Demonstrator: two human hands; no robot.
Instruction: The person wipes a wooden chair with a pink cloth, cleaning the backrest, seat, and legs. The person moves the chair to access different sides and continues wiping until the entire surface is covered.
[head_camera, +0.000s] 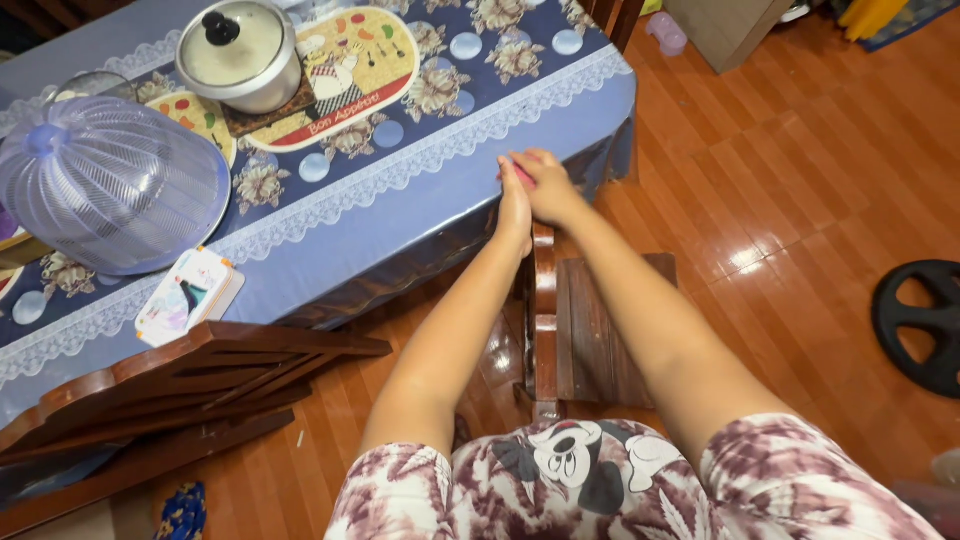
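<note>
Chair (545, 300) back stands below my arms, pushed against the counter (400, 215) edge. My left hand (515, 205) lies flat and open beside it; my right hand (545, 185) is clamped on a pink cloth (522, 172). Farther off sit a dome cover (110, 185) and pot (242, 52).

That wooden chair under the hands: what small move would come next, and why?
Probably a small pull of the chair back from the table. Both hands, left and right, rest at the top of its back, which stands tight against the table's edge.
</note>
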